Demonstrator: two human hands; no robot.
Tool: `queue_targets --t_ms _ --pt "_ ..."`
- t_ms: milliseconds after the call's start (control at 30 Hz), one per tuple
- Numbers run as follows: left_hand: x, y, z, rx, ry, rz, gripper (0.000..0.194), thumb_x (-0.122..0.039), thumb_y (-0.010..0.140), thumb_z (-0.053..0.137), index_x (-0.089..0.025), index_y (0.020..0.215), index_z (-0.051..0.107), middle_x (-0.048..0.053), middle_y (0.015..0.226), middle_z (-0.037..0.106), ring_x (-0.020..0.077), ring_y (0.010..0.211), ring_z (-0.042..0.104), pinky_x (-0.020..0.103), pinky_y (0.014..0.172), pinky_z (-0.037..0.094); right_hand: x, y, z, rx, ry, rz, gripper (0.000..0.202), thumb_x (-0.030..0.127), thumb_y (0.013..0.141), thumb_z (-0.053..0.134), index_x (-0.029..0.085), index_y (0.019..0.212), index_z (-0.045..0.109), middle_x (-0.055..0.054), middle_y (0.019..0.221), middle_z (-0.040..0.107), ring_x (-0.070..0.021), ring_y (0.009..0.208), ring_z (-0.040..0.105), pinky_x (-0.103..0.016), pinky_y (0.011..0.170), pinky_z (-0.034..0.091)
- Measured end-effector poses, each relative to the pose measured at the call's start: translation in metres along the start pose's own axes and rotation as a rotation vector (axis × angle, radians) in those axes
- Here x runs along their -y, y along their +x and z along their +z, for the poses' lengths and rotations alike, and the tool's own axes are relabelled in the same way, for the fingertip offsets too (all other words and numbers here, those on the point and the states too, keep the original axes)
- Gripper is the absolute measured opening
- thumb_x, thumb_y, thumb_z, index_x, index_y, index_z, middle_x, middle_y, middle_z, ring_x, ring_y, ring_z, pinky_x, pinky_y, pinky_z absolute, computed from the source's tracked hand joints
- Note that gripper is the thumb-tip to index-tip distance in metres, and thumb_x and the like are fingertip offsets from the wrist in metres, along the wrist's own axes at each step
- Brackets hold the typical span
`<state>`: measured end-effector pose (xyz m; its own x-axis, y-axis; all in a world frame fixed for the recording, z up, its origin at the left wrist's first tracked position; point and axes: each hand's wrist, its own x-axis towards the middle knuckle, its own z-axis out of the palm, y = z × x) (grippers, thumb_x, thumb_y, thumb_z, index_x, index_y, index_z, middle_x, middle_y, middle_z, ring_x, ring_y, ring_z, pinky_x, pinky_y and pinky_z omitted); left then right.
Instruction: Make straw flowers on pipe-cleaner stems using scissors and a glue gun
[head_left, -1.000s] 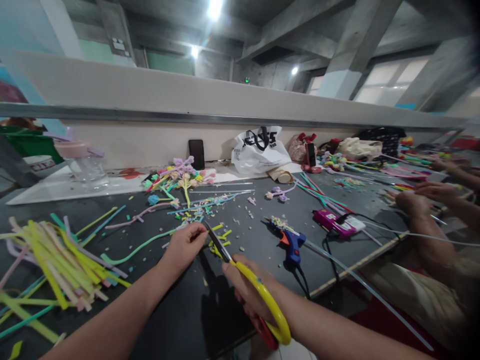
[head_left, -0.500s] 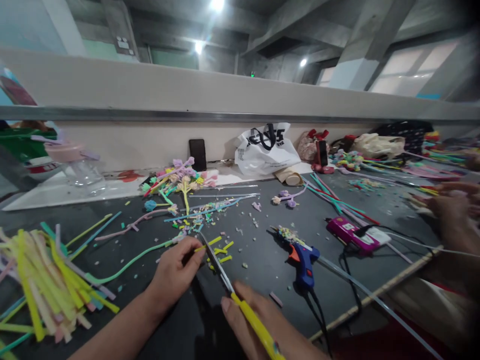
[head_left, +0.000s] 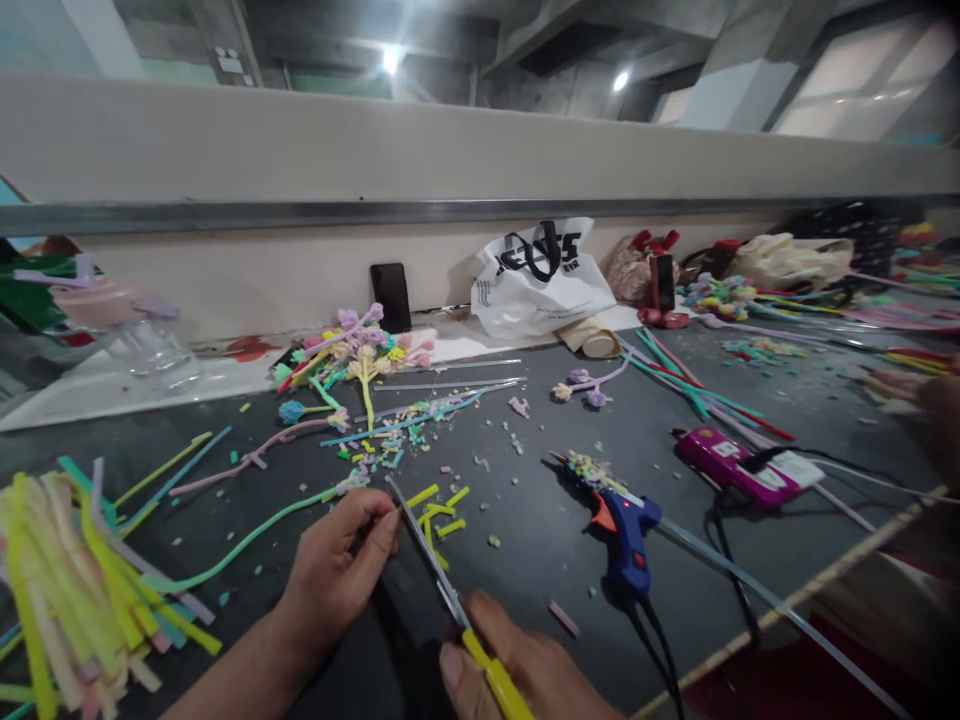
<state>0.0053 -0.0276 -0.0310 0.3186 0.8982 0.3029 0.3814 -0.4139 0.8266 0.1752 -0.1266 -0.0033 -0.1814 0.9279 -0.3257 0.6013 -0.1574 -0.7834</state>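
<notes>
Lying far left, strip bundle (head_left: 82,590): yellow, cream and pink lengths, heaped well left of the scissors (head_left: 448,592).
Lidded bottle (head_left: 97,305): clear body, pink top; stood left of the scissors and well beyond them.
Green stem (head_left: 264,531): curved over the dark tabletop (head_left: 525,540), left of the scissors.
Left hand (head_left: 345,555): just left of the scissors' tip; thumb and forefinger pinched on a tiny end of yellow strip, mostly hidden by the fingers.
Flower pile (head_left: 365,362): fuzzy pastel blooms, beyond the scissors and slightly left; black phone (head_left: 390,297) upright behind.
Scissors' blades: pointed away, slanting left, looking nearly together; tip beside the pinching fingers.
Yellow pieces (head_left: 451,527): short cut bits, loosely scattered just right of the scissors' tip.
Right hand (head_left: 547,660): at the near end of the scissors, wrapped round the yellow handle.
White bag (head_left: 536,300): black-lettered, far beyond the scissors, rightward.
Glue gun (head_left: 628,545): blue, orange trigger, right of the scissors; crumbs covered its front.
Purple box (head_left: 716,465): farther right of the scissors, black lead attached.
Another person's hand (head_left: 941,405): far right of the scissors, blurred; could not tell its grip.
</notes>
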Motion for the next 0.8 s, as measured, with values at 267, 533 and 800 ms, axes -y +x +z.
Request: queue_targets --t_ms 267,533,800 --pt "0.005 0.000 -0.005 0.032 0.178 0.067 0.012 -0.027 0.082 0.044 -0.021 0.075 0.052 -0.002 0.062 0.054 0.0123 0.057 0.051 0.021 0.056 0.040 0.006 0.001 -0.002 -0.015 -0.084 -0.009 0.019 0.039 0.083 0.036 0.022 0.078 0.040 0.000 0.063 0.054 -0.0117 0.052 0.047 -0.022 0.047 0.032" --pt "0.001 0.004 -0.002 0.072 0.251 0.117 0.017 -0.029 0.084 0.042 -0.021 0.074 0.052 -0.002 0.066 0.055 0.0119 0.061 0.052 0.021 0.059 0.039 0.014 0.001 -0.005 -0.044 0.016 -0.026 0.025 0.042 0.086 0.034 0.020 0.074 0.040 0.003 0.059 0.048 -0.0093 0.050 0.045 -0.020 0.045 0.031" --pt "0.002 0.005 -0.002 0.100 0.249 0.089 0.019 -0.030 0.085 0.040 -0.020 0.073 0.051 -0.002 0.064 0.053 0.0124 0.061 0.052 0.021 0.059 0.039 0.006 0.000 -0.002 -0.082 0.094 -0.090 0.032 0.042 0.089 0.029 0.018 0.074 0.044 0.002 0.061 0.049 -0.0086 0.053 0.045 -0.020 0.048 0.031"
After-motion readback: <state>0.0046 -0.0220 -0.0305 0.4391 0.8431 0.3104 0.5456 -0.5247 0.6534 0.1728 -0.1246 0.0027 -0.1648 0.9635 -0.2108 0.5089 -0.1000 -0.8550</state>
